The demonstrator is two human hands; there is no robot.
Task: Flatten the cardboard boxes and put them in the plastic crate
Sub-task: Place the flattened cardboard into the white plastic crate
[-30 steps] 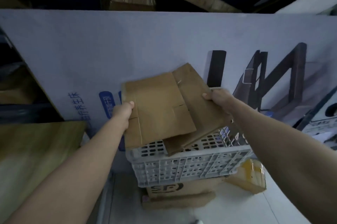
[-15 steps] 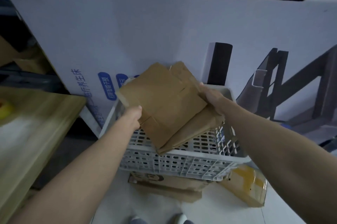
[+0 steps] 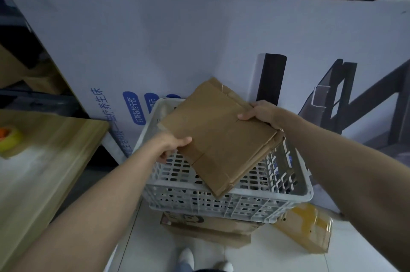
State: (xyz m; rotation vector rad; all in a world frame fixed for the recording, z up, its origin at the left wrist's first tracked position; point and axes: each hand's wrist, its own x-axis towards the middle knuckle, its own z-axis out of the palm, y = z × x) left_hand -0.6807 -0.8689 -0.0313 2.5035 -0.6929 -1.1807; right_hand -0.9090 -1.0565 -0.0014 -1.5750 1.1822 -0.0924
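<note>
I see the flattened cardboard box [image 3: 219, 138] held tilted above the white plastic crate [image 3: 177, 192], its lowest corner by the crate's near rim. My left grip [image 3: 170, 145] pinches its edge over the crate's left side. My right grip [image 3: 259, 114] pinches the opposite edge.

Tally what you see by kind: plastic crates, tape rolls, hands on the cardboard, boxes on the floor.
Plastic crate: 1
Tape roll: 1
Hands gripping the flattened cardboard: 2, left hand and right hand
Floor boxes: 2, box under the crate and yellow-taped box
Total: 6
</note>
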